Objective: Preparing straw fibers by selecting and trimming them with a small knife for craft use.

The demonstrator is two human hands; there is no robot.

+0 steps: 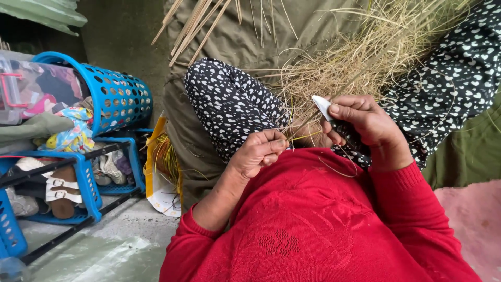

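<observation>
From the head view, I saw my left hand (259,151) pinched shut on a thin straw (302,137). My right hand (365,125) was clamped on a blade (322,106), its handle hidden in the fist. The straw's far end was lost in the straw pile (360,57) on my lap.

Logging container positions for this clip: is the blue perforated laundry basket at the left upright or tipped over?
Tipped over. The blue basket lies on its side, its rim facing left, with clothes spilling from its mouth.
</observation>
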